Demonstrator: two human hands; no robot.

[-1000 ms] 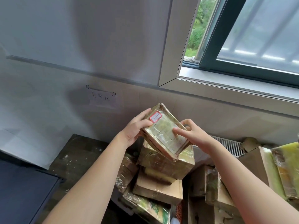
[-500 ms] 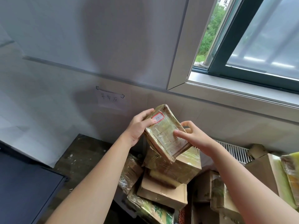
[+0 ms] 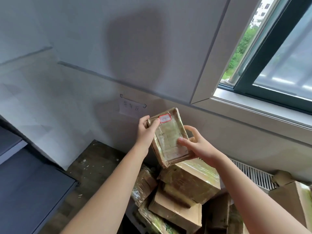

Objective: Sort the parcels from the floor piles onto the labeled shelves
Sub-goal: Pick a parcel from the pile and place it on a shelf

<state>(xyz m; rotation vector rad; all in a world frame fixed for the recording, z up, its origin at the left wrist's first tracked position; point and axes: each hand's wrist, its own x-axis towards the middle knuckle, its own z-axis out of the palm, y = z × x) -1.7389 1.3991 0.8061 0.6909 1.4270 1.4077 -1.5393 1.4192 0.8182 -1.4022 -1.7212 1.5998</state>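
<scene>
Above the floor pile (image 3: 189,183), a taped parcel (image 3: 170,137) is gripped by the left hand (image 3: 146,130) and right hand (image 3: 197,146), and has been tilted more upright since a second ago, its red-edged sticker (image 3: 165,118) probably being read for shelf choice.

Label print on the parcel (image 3: 170,132) blurred; marks on its red-edged sticker (image 3: 165,118) illegible. Writing on the wall note (image 3: 130,105) too small to read. The floor pile (image 3: 190,179) and shelf (image 3: 30,191) cut off by picture edges.

Wall note (image 3: 132,106) reads "异常区"; red-bordered sticker (image 3: 165,118) on parcel (image 3: 170,141) bears unclear digits.
</scene>
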